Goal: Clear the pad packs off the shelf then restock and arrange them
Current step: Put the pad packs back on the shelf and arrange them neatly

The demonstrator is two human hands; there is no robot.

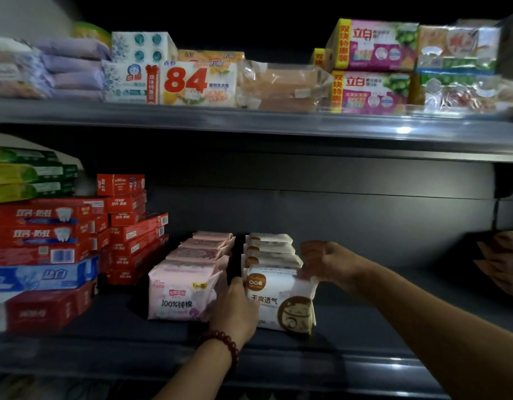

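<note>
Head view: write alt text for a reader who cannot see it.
Two hands are on the front white pad pack on a lower shelf, the left hand against its left side, the right hand gripping its upper right edge. A row of pink pad packs stands beside it, toothpaste boxes stacked further left.
</note>
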